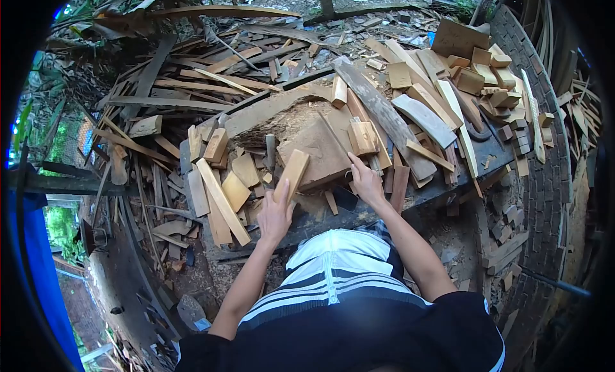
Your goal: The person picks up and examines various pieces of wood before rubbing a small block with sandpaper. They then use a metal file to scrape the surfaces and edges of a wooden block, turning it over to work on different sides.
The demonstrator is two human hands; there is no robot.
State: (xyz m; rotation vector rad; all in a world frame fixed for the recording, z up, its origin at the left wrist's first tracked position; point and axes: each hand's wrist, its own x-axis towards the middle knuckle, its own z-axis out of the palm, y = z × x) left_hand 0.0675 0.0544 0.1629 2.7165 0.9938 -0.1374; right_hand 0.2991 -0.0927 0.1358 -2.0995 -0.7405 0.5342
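Observation:
My left hand [275, 217] is closed around the lower end of a short, pale wooden block [295, 171]. The block tilts up over the near left side of a larger wood slab [312, 155] on the workbench. My right hand [368, 184] has its fingers curled at the near end of a thin, straight rod-like tool [334, 132], which slants away to the upper left across the slab. Its exact kind is too small to make out. Just beyond my right hand sits a shaped wooden block [364, 137]. An upright wooden peg [270, 149] stands beyond the left-hand block.
The bench [301, 226] carries loose boards, including a long grey plank [384, 113] on the right and a pale strip [224, 202] on the left. Cut blocks [487, 71] are heaped at the far right. Scrap wood [192, 84] piles up behind. A brick wall [544, 199] curves along the right.

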